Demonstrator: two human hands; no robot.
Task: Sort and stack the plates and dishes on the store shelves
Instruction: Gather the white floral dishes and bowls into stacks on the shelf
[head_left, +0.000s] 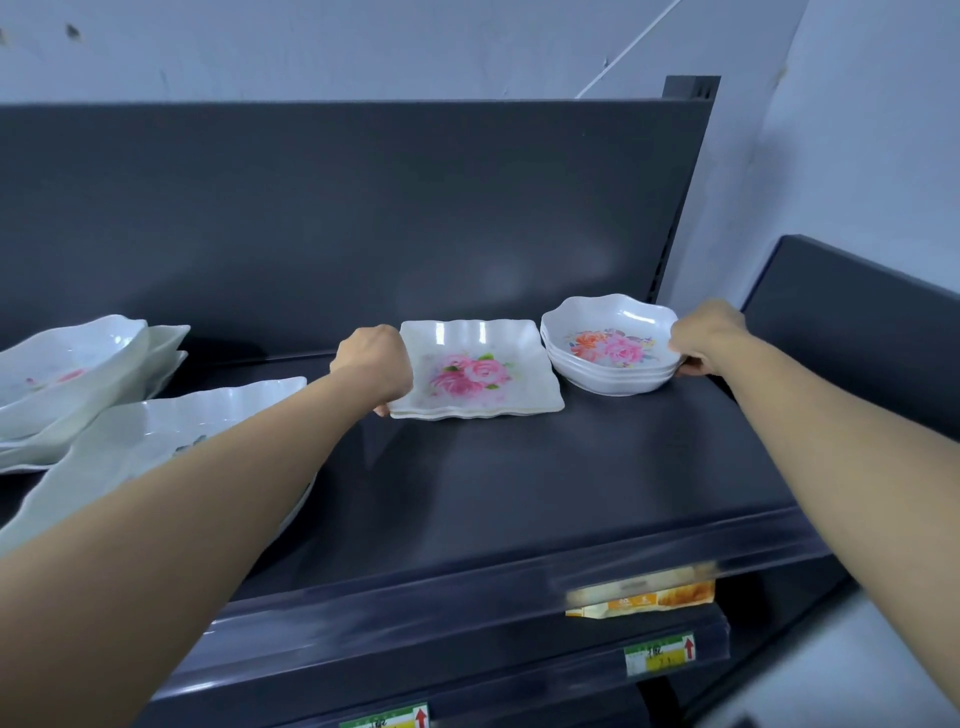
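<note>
Nearest, at 6 o'clock, two green and yellow price tags (660, 653) with red arrows sit on lower rails, and just above them an orange packet (641, 597) shows blurred beneath the front lip of the dark shelf (493, 478). Both bare forearms reach up across that shelf from 7 and 4 o'clock.

Under the left forearm, at 9 o'clock, a long plate (218, 415) with a wavy rim lies flat. Just beyond it to the left is a pile of white dishes (67, 369).

At centre, the left hand (371, 364) grips the left edge of the square plates (478, 371), a low stack with a pink rose print; its fingers curl under the edge.

Just beside the stack at 2 o'clock stand the bowls (610, 345), nested and flower-printed. The right hand (706, 338) pinches their right rim, fingers over the top and thumb below.

Behind it all rises the dark back panel (363, 208).
</note>
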